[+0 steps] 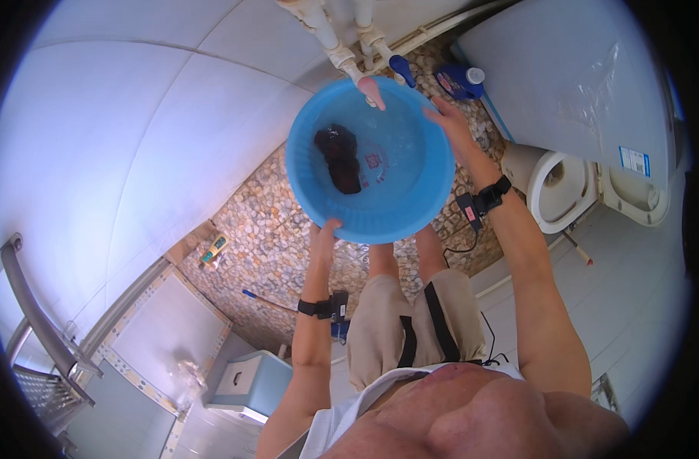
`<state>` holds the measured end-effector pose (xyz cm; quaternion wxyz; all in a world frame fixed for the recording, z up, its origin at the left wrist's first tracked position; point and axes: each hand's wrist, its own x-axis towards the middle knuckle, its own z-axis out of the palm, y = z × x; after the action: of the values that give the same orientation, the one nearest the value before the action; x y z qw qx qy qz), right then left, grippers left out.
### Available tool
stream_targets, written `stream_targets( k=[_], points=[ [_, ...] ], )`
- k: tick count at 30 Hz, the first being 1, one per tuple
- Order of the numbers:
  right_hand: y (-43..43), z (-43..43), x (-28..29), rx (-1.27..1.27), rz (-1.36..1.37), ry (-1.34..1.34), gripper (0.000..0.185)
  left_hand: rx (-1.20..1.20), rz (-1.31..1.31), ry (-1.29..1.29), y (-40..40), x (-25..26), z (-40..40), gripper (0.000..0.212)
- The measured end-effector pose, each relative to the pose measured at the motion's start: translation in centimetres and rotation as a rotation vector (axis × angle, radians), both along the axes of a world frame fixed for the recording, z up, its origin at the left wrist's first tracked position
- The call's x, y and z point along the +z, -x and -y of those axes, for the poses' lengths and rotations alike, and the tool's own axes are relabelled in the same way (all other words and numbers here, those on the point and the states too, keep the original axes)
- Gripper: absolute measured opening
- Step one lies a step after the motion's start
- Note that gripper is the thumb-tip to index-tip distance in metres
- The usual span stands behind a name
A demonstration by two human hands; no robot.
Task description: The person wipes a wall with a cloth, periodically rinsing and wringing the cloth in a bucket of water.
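Note:
A round blue plastic basin (410,221) is held up between my two hands, over the pebble-patterned floor. Water lies in it, with a dark wet cloth-like thing (342,160) on its left side and a red printed mark on the bottom. My left hand (325,238) grips the near-left rim, thumb over the edge. On the far-right rim is my right hand (454,127), its fingers partly hidden behind the basin wall. The pink-handled tap (371,92) reaches over the far rim; a blue-handled tap (403,70) is beside it.
A blue bottle with a white cap (459,81) stands by a large pale appliance (562,74) at right. Below that is a squat toilet or toilet bowl (562,192) with its lid raised. A yellow-green brush-like item (214,250) lies by the left wall (154,126).

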<state>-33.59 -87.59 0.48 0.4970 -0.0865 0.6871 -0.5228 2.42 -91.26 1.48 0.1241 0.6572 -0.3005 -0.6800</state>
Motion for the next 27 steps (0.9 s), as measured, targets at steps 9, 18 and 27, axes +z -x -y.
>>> stream_targets(
  k=[9,18,27],
  points=[
    [-3.1,-12.8,-0.1,-0.345,0.133,-0.066,0.057,-0.448,-0.089,-0.017,-0.9,-0.7,0.4,0.038],
    [-14.1,-27.8,1.5,-0.623,0.233,-0.152,0.064,-0.887,-0.146,0.035,-3.7,-0.1,-1.2,0.035],
    [-30.1,-40.5,2.7,-0.8,0.366,-0.356,0.053,-1.323,-0.342,0.102,-5.4,-0.1,-4.1,0.041]
  ],
)
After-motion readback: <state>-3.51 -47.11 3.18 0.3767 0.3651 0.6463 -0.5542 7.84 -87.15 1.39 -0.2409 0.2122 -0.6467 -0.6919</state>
